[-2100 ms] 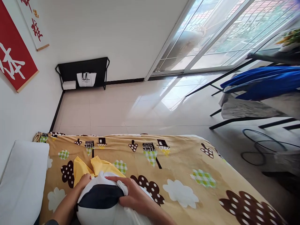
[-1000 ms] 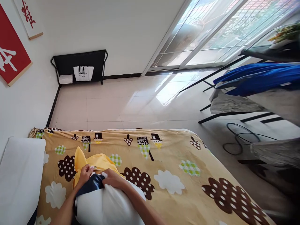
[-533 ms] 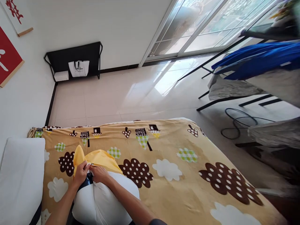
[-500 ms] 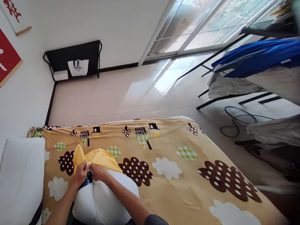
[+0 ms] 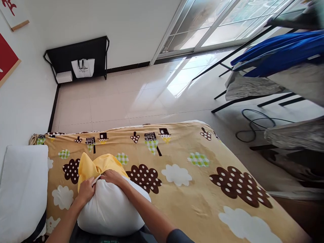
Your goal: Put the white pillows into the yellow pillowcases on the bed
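While a second pillow [image 5: 24, 189] lies to the left of the left hand [image 5: 86, 190], a patterned blanket [image 5: 177, 199] spreads beyond both hands, with a black bench [image 5: 97, 52] farther off. The right forearm crosses over the white pillow [image 5: 108, 209], hiding part of it. This pillow sits between the hands and the person's lap, its narrowed end pointing forward at the yellow cloth [image 5: 106, 163]; its long axis is unclear. The left hand grips the cloth's edge, as does the right hand [image 5: 111, 177], fingertips partly hidden.
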Available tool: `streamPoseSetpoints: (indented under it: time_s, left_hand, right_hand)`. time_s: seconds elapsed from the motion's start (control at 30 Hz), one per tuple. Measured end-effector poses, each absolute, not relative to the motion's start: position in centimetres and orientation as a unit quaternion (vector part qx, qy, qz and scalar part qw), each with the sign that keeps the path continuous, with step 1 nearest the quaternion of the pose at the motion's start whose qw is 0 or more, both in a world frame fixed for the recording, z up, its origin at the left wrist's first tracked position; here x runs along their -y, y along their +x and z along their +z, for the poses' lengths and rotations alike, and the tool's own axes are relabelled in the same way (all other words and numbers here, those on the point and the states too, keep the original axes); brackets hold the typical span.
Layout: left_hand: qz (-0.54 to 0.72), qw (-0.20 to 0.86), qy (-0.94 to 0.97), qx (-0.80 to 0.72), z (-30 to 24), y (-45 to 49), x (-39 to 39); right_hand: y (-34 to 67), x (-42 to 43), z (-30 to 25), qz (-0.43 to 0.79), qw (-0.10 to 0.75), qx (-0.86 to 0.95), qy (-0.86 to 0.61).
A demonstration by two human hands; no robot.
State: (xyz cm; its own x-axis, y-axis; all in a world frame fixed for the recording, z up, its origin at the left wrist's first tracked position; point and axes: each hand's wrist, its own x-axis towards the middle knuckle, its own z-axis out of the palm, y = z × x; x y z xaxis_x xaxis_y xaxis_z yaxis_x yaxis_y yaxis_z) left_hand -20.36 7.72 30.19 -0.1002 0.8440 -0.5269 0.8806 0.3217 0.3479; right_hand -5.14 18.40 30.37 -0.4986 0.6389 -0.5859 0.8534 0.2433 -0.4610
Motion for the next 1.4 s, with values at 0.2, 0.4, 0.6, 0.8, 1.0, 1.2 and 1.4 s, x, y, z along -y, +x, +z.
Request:
streamPoseSetpoints:
  time_s: [0.2, 0.4, 0.6, 0.8, 1.0, 1.2, 1.4]
  left_hand:
    - [-0.018, 0.338, 0.572, -0.748, 30.9, -19.7, -7.7]
    - [0.032, 0.322, 0.577, -0.750, 31.4, -19.5, -8.3]
    - [0.070, 0.282, 0.560, -0.776, 30.4, -19.2, -11.8]
    - [0.041, 0.252, 0.568, -0.782, 30.6, -18.8, -13.1]
    - [-0.035, 0.241, 0.575, -0.781, 31.4, -18.5, -13.1]
    - [-0.077, 0.251, 0.587, -0.766, 31.8, -17.9, -13.9]
    - [-0.080, 0.258, 0.591, -0.760, 31.9, -17.5, -14.5]
  right_hand:
    - [3.0, -14.1, 34.3, -0.273, -0.013, -0.793, 0.545]
    - [5.3, -7.8, 34.8, -0.263, -0.081, -0.836, 0.474]
    - [0.4, -10.8, 36.8, -0.364, -0.004, -0.867, 0.341]
    - [-3.0, -15.1, 32.8, -0.331, 0.049, -0.879, 0.339]
    - [-5.3, -17.0, 29.1, -0.295, 0.055, -0.842, 0.448]
    - [-3.2, -16.8, 30.8, -0.275, 0.023, -0.824, 0.495]
    - [1.2, -13.7, 31.4, -0.246, -0.057, -0.853, 0.458]
